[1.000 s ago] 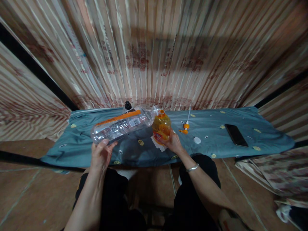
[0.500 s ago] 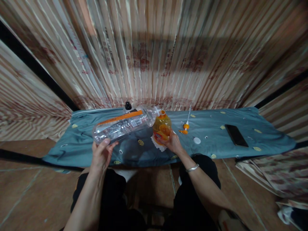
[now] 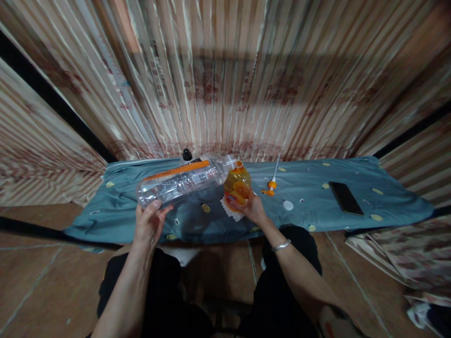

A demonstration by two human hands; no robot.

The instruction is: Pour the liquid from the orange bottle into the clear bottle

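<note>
The left hand (image 3: 150, 223) is curled under the base end of a large clear bottle (image 3: 183, 180), thumb on top and fingers wrapped beneath. It carries the bottle above the bench, tipped almost flat. The neck points right and meets the open top of the small orange bottle (image 3: 237, 185), a lean that lets anything inside run toward that opening. The right hand (image 3: 252, 209), with a bracelet (image 3: 282, 245) on its wrist, is closed around the lower front of the orange bottle. That grip holds it upright and steady on a small white mat (image 3: 229, 211), near the middle of the bench and toward its front edge. The bench is draped with a teal cloth (image 3: 387, 197). An orange pump head (image 3: 270, 186) with its white tube lies on the cloth just right of the orange bottle, apart from it, which fits the uncovered neck. A white cap (image 3: 288, 205) lies a little nearer the front edge. A dark phone (image 3: 345, 197) lies flat toward the right end, well away from both hands. A black cap (image 3: 186, 154) shows at the back edge, behind the clear bottle.
</note>
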